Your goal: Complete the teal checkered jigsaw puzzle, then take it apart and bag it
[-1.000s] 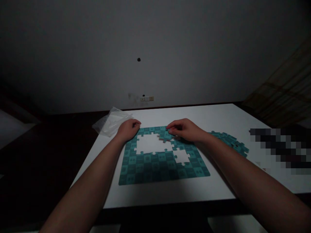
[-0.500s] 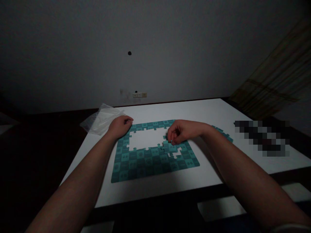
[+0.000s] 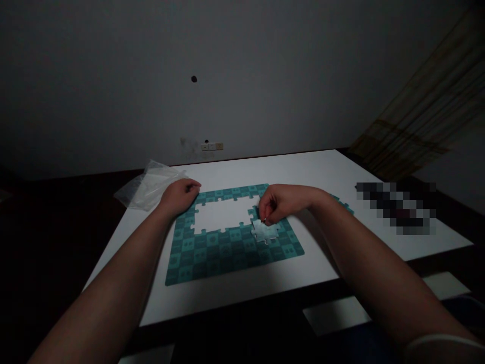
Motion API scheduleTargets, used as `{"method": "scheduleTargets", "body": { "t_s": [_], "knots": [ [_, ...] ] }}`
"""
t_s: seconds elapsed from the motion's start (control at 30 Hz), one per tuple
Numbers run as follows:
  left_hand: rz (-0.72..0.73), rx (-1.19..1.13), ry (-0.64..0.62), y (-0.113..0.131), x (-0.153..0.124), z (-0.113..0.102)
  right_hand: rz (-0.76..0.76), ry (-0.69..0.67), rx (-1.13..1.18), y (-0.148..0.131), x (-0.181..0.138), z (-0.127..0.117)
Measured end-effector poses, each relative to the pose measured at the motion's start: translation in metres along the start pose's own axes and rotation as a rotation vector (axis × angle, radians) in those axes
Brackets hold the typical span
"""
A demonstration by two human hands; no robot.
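Note:
A teal checkered jigsaw puzzle (image 3: 212, 253) lies on the white table, with a white opening of jagged outline in its upper middle. My right hand (image 3: 278, 202) is closed in a pinch on a puzzle piece (image 3: 266, 231), held by its far edge. The piece looks pale and shiny and lies over the right part of the puzzle; whether it sits flush, I cannot tell. At the puzzle's far left corner my left hand (image 3: 180, 196) rests with loosely curled fingers, a gap between thumb and index finger, and nothing visible in it.
A clear plastic bag (image 3: 151, 184) lies at the table's far left, beside my left hand. More teal puzzle pieces (image 3: 343, 203) lie beyond my right forearm, partly hidden. A blurred-out dark object (image 3: 396, 208) is on the right side of the white table (image 3: 310, 273).
The piece under my right hand has turned from teal to pale and now covers the small white gap near it. My left hand stays in place. The whole view has shifted slightly.

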State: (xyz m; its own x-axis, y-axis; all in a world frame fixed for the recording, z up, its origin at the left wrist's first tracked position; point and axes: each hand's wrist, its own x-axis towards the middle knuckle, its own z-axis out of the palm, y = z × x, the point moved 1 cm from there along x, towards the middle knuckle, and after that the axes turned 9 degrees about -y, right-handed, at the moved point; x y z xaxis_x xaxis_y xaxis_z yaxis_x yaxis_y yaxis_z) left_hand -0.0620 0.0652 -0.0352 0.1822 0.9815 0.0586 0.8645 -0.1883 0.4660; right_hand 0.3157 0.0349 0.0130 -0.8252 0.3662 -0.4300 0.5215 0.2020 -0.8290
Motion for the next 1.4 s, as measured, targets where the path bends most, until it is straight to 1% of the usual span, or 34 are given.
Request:
{"method": "scheduleTargets", "body": {
  "t_s": [0.3,0.47,0.53,0.6,0.73,0.8,0.87,0.93,1.0,1.17,1.27,1.4],
  "knots": [
    [-0.002,-0.003,0.007,0.002,-0.001,0.000,0.044,-0.017,-0.039,0.001,0.001,-0.001],
    [-0.014,-0.001,0.010,0.001,0.000,0.000,0.032,-0.043,-0.032,0.002,-0.001,-0.002],
    [-0.018,-0.005,0.005,0.000,0.000,0.000,-0.005,-0.033,0.010,0.000,-0.005,-0.005],
    [-0.015,-0.005,0.008,-0.001,0.000,0.001,-0.078,0.049,0.071,-0.004,-0.010,-0.008],
    [-0.003,-0.018,0.011,0.000,-0.001,0.002,-0.278,0.354,0.192,-0.011,-0.010,-0.012],
    [0.000,-0.025,0.012,0.001,-0.002,0.003,-0.326,0.470,0.207,-0.011,-0.001,-0.008],
    [-0.002,-0.028,0.012,0.001,-0.002,0.004,-0.324,0.519,0.202,-0.009,0.013,-0.001],
    [0.003,-0.033,0.011,0.001,-0.002,0.005,-0.306,0.498,0.185,-0.011,0.027,0.007],
    [0.006,-0.034,0.017,0.001,-0.003,0.007,-0.285,0.440,0.150,-0.018,0.041,0.014],
    [-0.006,-0.018,0.023,0.004,-0.004,0.008,-0.266,0.307,0.115,-0.050,0.077,0.024],
    [-0.003,0.009,0.028,0.008,-0.005,0.007,-0.247,0.294,0.060,-0.062,0.102,0.030],
    [0.001,0.053,0.032,0.013,-0.009,0.007,-0.187,0.316,0.009,-0.062,0.124,0.039]
  ]
}}
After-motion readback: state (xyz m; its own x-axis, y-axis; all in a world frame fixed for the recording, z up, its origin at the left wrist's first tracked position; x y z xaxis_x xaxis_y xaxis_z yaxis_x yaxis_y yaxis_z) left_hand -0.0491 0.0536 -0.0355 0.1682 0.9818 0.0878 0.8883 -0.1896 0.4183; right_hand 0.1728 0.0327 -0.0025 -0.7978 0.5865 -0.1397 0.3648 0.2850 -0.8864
